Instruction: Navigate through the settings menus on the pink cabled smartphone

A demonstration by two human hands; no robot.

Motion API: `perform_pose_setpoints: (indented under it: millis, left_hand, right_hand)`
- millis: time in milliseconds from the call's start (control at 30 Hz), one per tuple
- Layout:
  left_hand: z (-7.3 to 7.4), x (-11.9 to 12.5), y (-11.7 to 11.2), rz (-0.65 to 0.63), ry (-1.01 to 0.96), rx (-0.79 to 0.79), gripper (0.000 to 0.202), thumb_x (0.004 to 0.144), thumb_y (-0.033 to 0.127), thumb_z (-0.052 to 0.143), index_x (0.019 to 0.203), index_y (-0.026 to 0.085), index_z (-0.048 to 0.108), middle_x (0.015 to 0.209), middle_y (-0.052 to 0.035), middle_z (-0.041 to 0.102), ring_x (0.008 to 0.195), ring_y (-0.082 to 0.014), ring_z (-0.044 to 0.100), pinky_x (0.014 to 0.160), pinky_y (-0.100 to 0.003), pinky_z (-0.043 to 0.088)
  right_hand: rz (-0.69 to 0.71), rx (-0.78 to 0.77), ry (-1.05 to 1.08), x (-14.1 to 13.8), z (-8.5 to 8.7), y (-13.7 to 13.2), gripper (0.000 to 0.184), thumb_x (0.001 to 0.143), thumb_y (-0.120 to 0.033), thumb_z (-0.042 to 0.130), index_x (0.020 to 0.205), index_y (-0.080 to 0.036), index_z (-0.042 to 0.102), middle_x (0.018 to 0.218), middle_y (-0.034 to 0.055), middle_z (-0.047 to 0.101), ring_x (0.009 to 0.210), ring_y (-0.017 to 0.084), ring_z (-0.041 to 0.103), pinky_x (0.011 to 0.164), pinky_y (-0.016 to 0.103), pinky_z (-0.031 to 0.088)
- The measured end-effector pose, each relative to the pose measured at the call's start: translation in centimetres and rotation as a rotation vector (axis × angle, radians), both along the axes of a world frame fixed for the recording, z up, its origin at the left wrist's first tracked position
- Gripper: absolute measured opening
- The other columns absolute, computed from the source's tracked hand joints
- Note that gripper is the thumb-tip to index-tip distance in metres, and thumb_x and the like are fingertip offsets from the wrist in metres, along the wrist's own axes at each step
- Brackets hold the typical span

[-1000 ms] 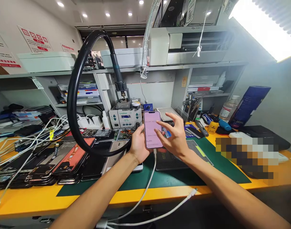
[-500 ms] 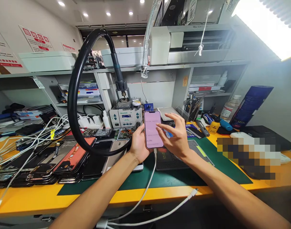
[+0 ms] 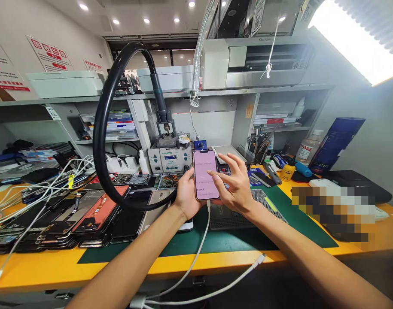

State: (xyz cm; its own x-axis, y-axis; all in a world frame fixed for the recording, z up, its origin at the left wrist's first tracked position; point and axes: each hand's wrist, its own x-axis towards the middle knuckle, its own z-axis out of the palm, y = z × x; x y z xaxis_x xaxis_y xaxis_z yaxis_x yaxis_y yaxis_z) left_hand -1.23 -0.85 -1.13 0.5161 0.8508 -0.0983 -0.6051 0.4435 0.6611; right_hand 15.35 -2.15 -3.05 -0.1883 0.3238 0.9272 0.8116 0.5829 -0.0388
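Observation:
My left hand [image 3: 187,197] is closed around a smartphone [image 3: 205,182], held upright with its pinkish lit screen facing me. Lines of small dark text show on the screen, too small to read. A white charging cable [image 3: 205,236] runs down from the phone's bottom edge. Over the right half of the screen is my right hand [image 3: 236,184], its fingers apart and holding nothing. Its index fingertip is at the middle of the screen; whether it touches the glass I cannot tell.
A green mat [image 3: 228,244] covers part of the yellow bench [image 3: 170,268]. Stacks of phone screens [image 3: 96,210] lie at the left. A black hose [image 3: 99,128] loops up from a rework station [image 3: 170,159] behind. A loose cable plug [image 3: 260,259] hangs near the front edge. Bottles stand at the right.
My right index finger has moved slightly down and left over the screen. The view has shifted a little; my left hand still holds the phone.

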Motion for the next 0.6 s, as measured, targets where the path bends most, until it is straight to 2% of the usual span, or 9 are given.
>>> perform_pose_setpoints:
  millis: [400, 600]
  left_hand:
    - [0.29, 0.05, -0.08, -0.007, -0.039, -0.028, 0.055, 0.106, 0.045, 0.036, 0.139, 0.012, 0.064, 0.11, -0.0153, 0.076, 0.093, -0.0291, 0.074, 0.086, -0.041, 0.058]
    - [0.49, 0.06, -0.29, 0.006, -0.027, -0.048, 0.055, 0.106, 0.045, 0.035, 0.139, 0.011, 0.063, 0.109, -0.0154, 0.076, 0.093, -0.0293, 0.074, 0.086, -0.042, 0.058]
  right_hand:
    - [0.001, -0.03, 0.014, 0.02, -0.08, 0.0, 0.025, 0.096, -0.024, 0.061, 0.104, -0.031, 0.083, 0.146, 0.0063, 0.059, 0.139, 0.034, 0.047, 0.112, 0.061, 0.045]
    - [0.0, -0.017, 0.005, -0.01, 0.0, -0.05, 0.025, 0.096, -0.024, 0.06, 0.103, -0.029, 0.084, 0.143, 0.0084, 0.06, 0.138, 0.034, 0.048, 0.112, 0.06, 0.046]
